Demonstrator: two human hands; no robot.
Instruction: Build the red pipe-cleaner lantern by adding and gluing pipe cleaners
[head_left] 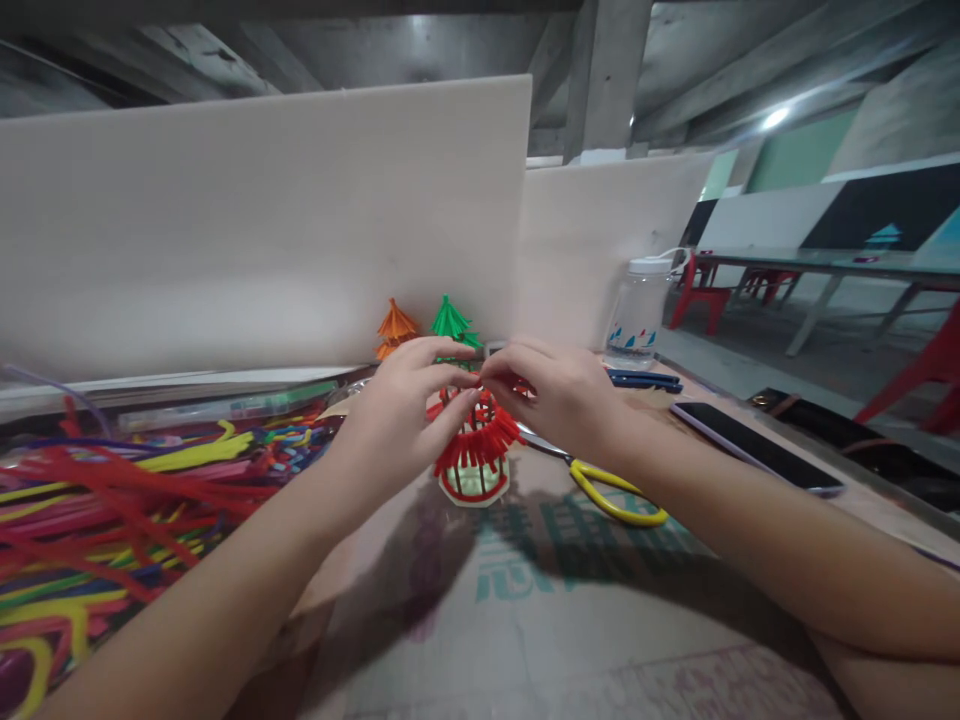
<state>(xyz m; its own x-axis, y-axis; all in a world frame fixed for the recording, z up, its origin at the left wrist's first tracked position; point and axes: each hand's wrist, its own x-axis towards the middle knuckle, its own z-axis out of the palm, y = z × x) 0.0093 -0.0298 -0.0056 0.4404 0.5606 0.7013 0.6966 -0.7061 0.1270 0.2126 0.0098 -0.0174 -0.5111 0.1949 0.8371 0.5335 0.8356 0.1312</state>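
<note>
Sprawling at nine o'clock was a tangled pile of multicoloured fuzzy craft stems (150,490). An orange, tiered, cone-topped ornament (395,320) stood at eleven, beyond the person's left hand (401,405), whose fingers curved inward. A green, tiered, cone-topped ornament (450,318) stood at twelve, behind a red-fringed, cage-like model (487,440), upright at centre. The right hand (566,392) bent its fingers near the left fingertips at the model's top; whether either gripped anything could not be told. Yellow-handled metal scissors (581,475) lay at four, a clear, white-lidded bottle (634,310) stood at two, and a black-screened phone (757,447) lay at three.
</note>
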